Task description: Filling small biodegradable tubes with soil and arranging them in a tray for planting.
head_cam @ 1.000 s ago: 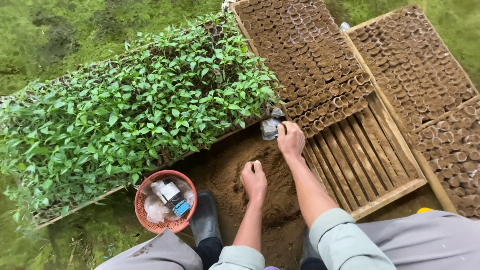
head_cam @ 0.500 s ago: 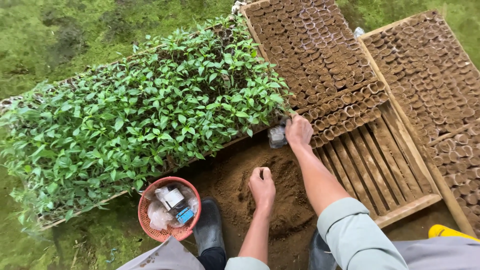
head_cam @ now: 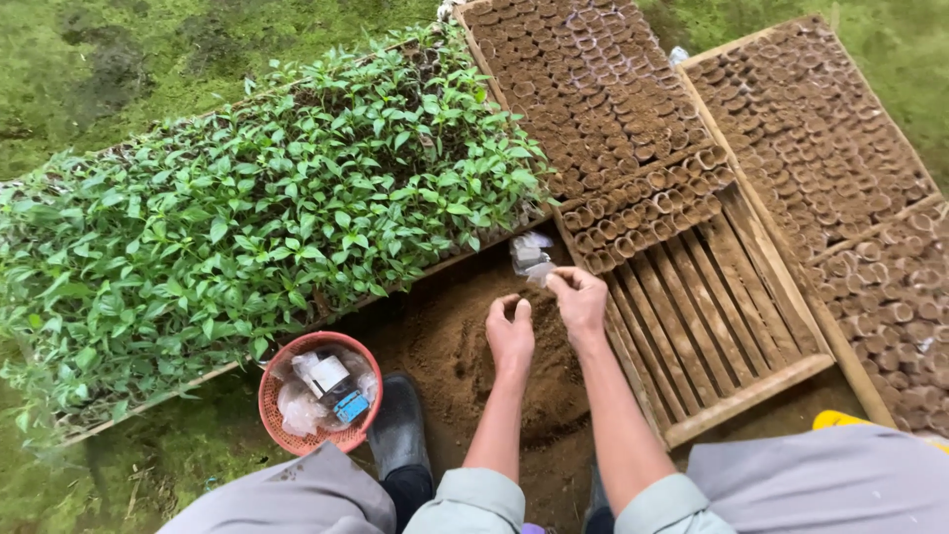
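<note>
The small clear plastic bag (head_cam: 531, 259) hangs from the right hand (head_cam: 580, 305), whose fingers are pinched together on its lower edge, just in front of the near end of the wooden tray. It sits over the far edge of the soil heap (head_cam: 465, 356), a brown mound on the ground between the person's knees. The left hand (head_cam: 510, 334) is just beside the right one, resting low over the soil with its fingers curled loosely inward, thumb and forefinger close but holding nothing that I can make out. To the left of the heap a long bed of green seedlings (head_cam: 257, 218) runs along the ground. On the right stands the slatted wooden tray (head_cam: 712, 326), its near part bare slats and its far part packed with soil-filled pots (head_cam: 603, 109). A red mesh basket (head_cam: 316, 393) with odds and ends sits by a dark boot (head_cam: 397, 427).
</note>
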